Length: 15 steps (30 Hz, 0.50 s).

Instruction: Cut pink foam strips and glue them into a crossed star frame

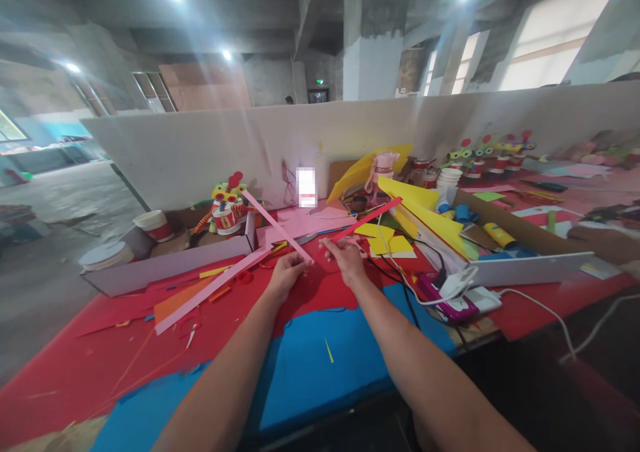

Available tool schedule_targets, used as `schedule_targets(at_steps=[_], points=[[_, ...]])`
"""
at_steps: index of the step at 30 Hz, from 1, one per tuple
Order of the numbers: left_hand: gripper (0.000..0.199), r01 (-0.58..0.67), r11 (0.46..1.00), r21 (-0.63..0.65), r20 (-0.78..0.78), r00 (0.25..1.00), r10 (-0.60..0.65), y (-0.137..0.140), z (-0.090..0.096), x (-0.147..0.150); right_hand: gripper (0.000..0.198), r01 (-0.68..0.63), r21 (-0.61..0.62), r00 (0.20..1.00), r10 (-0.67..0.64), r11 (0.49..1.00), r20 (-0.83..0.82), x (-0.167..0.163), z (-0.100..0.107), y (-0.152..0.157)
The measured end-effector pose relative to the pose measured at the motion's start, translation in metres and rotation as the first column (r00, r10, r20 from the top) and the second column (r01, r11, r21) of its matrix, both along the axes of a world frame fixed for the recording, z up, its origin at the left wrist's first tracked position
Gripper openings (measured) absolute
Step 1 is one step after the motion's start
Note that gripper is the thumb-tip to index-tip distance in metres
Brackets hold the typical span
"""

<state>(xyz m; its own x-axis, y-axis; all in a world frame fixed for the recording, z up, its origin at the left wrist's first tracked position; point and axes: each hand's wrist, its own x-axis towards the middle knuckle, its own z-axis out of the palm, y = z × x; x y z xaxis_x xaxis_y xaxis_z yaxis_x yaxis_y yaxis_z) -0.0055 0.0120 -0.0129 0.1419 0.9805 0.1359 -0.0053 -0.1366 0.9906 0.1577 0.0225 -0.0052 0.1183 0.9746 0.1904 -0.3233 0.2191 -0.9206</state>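
Pink paper strip (277, 227) in left hand (289, 275), pinched at its near end and slanting far left; red strip (367, 220) narrowly gripped in right hand (346, 260), slanting far right; both above red sheet (314, 293), likely held by the ends to keep lengths free.

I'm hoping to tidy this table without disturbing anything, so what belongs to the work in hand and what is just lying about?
In hand:
- pink strip, held by the left hand
- red strip, by the right hand; grip unclear

Lying about, it seems:
- yellow sliver
- yellow scraps
- white plug
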Motion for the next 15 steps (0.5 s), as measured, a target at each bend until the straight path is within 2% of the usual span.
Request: schedule_targets(at_steps=[4,8,15], points=[[0.029,0.0,1.0,-0.004,-0.065,0.998,-0.001,0.003,0.002,-0.007,0.042,0.144,0.055,0.988,-0.139,0.988,-0.073,0.02,0.012,0.004],[0.031,-0.033,0.999,0.016,-0.167,0.985,0.036,0.004,0.005,-0.014,0.044,0.294,0.055,0.936,-0.276,0.954,-0.22,0.042,0.027,0.004],[0.032,-0.024,0.999,0.032,-0.2,0.979,0.03,0.003,0.009,-0.015,0.04,0.462,0.096,0.838,-0.398,0.882,-0.374,0.072,0.036,0.009]])
